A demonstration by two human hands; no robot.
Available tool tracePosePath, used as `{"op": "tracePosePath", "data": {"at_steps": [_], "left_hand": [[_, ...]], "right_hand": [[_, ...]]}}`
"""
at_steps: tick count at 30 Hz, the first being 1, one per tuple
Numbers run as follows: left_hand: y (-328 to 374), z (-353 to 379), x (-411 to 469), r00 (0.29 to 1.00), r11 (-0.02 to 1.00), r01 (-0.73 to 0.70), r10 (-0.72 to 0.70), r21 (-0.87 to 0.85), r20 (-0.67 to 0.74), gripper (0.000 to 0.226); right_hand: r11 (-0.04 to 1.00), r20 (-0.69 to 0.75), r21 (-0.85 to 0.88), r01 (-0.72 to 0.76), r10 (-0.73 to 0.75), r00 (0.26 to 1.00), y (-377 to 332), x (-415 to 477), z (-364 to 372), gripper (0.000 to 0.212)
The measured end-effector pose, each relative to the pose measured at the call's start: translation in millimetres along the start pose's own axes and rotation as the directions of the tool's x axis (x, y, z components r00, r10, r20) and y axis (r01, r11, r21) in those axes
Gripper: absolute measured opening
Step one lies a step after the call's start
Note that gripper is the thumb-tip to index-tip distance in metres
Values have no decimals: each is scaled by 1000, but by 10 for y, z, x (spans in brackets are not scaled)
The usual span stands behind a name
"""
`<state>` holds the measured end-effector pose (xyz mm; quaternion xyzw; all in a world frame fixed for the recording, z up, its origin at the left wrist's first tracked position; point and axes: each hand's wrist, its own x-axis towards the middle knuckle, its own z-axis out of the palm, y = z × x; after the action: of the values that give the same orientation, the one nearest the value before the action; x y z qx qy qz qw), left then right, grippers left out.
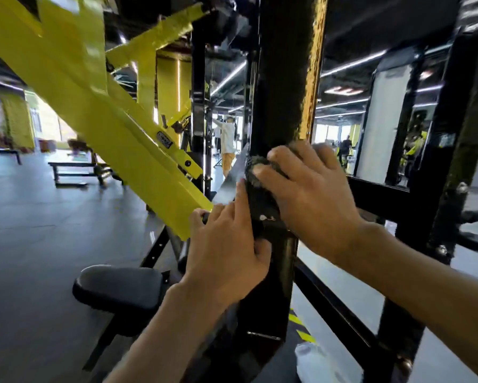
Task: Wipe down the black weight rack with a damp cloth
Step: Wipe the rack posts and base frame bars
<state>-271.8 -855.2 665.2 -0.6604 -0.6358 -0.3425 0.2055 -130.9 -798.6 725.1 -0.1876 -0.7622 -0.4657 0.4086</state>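
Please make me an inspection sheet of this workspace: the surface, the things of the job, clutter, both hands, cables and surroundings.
Surface: black upright post of the weight rack, glossy below the hands.
Job's things: dark grey cloth, pressed against the post.
Clutter: white bag-like thing, blurred, on the floor by the post's foot.
Hands: right hand grips the cloth on the post; left hand holds the post just below it.
Cables: nothing seen.
Surroundings: yellow machine arm and padded seat to the left; grey gym floor; blurred people far off.
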Motion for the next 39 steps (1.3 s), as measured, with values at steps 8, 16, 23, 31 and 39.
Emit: {"op": "tracePosePath", "data": {"at_steps": [8,16,23,31,39], "left_hand": [[-136,101,5,984,984,-158,164,85,-73,88],[-198,137,-61,982,955,-188,188,229,20,146],[-204,180,-117,982,957,-172,185,235,-34,140],[-216,211,-125,978,958,-175,196,228,-71,138],[-217,215,-153,974,963,-181,204,200,-102,136]], "right_hand": [[998,-12,-67,14,-15,1000,-149,-410,121,52],[983,-214,39,-179,184,960,-156,-362,125,31],[994,-102,-105,24,-35,994,-306,-821,209,43],[998,-100,-63,-11,4,995,-355,-678,234,41],[998,-86,-43,37,-40,995,-398,-656,250,33]]}}
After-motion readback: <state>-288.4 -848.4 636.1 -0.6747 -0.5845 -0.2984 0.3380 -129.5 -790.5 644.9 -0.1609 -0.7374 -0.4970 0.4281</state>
